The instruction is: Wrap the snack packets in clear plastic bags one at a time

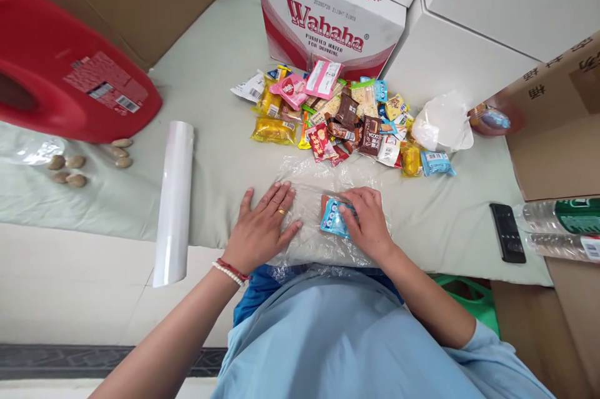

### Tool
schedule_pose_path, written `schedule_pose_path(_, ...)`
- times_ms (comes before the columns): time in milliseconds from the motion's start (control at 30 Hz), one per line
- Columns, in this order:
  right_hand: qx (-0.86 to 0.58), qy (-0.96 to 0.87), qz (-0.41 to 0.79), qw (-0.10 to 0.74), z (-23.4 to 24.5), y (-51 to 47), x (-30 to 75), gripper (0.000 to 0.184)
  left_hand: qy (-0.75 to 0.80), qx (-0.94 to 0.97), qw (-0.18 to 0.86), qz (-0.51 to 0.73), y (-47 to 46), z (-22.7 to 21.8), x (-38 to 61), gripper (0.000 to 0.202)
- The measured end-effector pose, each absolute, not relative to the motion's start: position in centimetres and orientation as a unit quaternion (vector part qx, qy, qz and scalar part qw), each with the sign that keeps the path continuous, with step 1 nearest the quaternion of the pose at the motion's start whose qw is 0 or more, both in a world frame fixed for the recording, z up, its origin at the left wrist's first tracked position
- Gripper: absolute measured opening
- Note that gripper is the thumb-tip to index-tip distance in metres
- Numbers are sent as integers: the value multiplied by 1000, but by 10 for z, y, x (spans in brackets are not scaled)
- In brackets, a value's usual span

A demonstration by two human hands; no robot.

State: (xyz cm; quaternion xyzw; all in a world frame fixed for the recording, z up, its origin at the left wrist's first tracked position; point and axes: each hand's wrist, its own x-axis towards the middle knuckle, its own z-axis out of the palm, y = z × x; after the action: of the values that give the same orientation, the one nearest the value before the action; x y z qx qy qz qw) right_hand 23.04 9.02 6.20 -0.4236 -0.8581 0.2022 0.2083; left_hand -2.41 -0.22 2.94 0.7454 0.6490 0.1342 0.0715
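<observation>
A sheet of clear plastic film [304, 236] lies spread on the pale green cloth before me. My left hand [262, 222] rests flat on the film's left side, fingers stretched out and holding nothing. Over on the right part of the film, my right hand [370, 219] curls its fingers over a blue snack packet [332, 219], thumb on its face. A brown edge, seemingly of another packet [324, 200], shows just behind the blue one. My right palm hides the packet's right end. Beyond the film sits a heap of small wrapped snacks [328, 112].
A white film roll [174, 199] lies at left, its end past the cloth's edge. Further left are a red jug [70, 74] and several brown nuts [68, 164]. A Wahaha box [332, 24] stands behind. A phone [507, 233] and plastic bottles [544, 216] lie at right.
</observation>
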Motion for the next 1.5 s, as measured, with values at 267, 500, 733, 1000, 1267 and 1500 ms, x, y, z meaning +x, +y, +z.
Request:
schedule_pose_path(267,-341,-925,162,55,71,88,248,67,649,746,61,135,-3,29,-23,71)
schedule_pose_path(500,-309,-943,119,30,81,100,236,59,654,742,70,130,-3,28,-23,71)
schedule_pose_path(733,-310,-939,150,-13,78,102,234,65,654,741,77,135,-3,30,-23,69)
schedule_pose_path(1000,-349,-894,262,104,75,106,245,70,653,736,86,154,-4,30,-23,67)
schedule_pose_path(1267,-348,-901,258,30,76,121,237,72,654,736,81,155,-3,28,-23,67)
schedule_pose_path(1500,-332,-923,194,-15,85,103,231,73,654,736,80,156,-3,27,-23,67)
